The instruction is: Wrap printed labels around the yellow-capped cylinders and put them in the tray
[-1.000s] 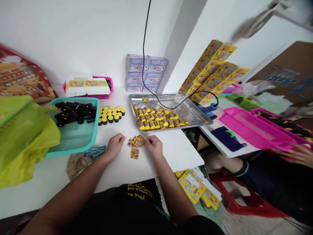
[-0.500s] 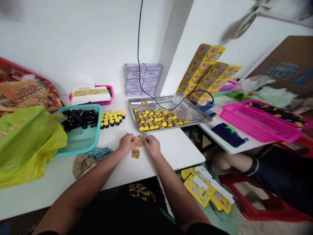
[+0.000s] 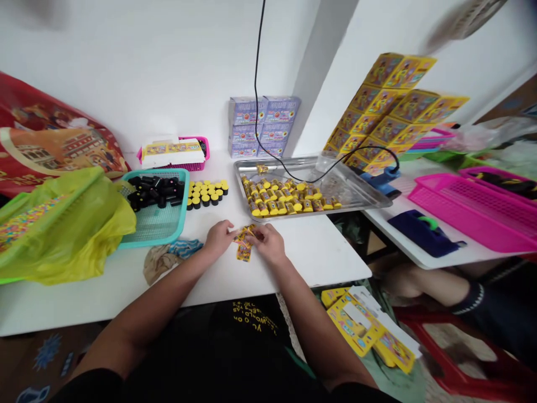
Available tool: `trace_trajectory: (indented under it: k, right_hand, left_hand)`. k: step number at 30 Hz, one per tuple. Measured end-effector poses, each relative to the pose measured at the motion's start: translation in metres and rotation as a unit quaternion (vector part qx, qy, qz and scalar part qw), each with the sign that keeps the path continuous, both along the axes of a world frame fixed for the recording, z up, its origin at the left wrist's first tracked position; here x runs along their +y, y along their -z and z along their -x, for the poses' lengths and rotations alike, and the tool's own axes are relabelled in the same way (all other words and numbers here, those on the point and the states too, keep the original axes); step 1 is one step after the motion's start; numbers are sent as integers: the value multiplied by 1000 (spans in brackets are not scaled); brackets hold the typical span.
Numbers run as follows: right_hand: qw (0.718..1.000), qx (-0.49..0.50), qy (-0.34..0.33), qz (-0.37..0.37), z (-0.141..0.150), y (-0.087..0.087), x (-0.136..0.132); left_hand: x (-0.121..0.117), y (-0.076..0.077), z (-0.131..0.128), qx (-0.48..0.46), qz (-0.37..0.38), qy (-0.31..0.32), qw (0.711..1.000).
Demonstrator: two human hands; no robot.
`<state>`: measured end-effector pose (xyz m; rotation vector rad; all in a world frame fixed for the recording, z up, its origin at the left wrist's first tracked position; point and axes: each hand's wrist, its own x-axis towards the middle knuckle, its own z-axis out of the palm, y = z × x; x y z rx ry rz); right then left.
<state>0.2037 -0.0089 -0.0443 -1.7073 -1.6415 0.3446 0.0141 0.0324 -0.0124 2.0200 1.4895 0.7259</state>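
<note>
A loose pile of small yellow printed labels (image 3: pixel 243 253) lies on the white table between my two hands. My left hand (image 3: pixel 218 240) is at the left edge of the pile, thumb and fingers drawn together; what sits at their tips is too small to make out. From the right, my right hand (image 3: pixel 272 245) reaches over the pile with its fingers pinched on a label. Beyond the hands, a metal tray (image 3: pixel 356 210) holds many small yellow-wrapped containers (image 3: pixel 281 196). Black containers with yellow tops (image 3: pixel 205 193) stand in rows left of the tray.
A turquoise basket (image 3: pixel 178 221) of black pieces and a yellow plastic bag (image 3: pixel 100 224) are at left. A crumpled cloth (image 3: pixel 159 263) lies before the basket. Purple boxes (image 3: pixel 262 126) and yellow boxes (image 3: pixel 381 106) stand behind. A black cable hangs over the tray. Another person's leg shows at right.
My left hand has moved right to the pile from a spot apart from it. My right hand has shifted over the labels. The view has swung slightly.
</note>
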Motion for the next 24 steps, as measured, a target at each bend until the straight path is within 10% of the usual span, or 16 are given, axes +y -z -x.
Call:
trace_trajectory:
  k: [7, 11, 18, 24]
  right_hand:
    - [998, -5, 59, -6, -1, 2, 2]
    - [998, 3, 66, -5, -1, 3, 3]
    - [994, 57, 93, -17, -3, 1, 2]
    - [995, 58, 84, -13, -3, 0, 4]
  left_hand:
    - [-59, 0, 116, -4, -21, -115, 993]
    - [-60, 17, 141, -70, -6, -103, 992]
    - [-50, -9, 121, 145, -47, -45, 987]
    - [-25, -28, 28, 100, -33, 55, 993]
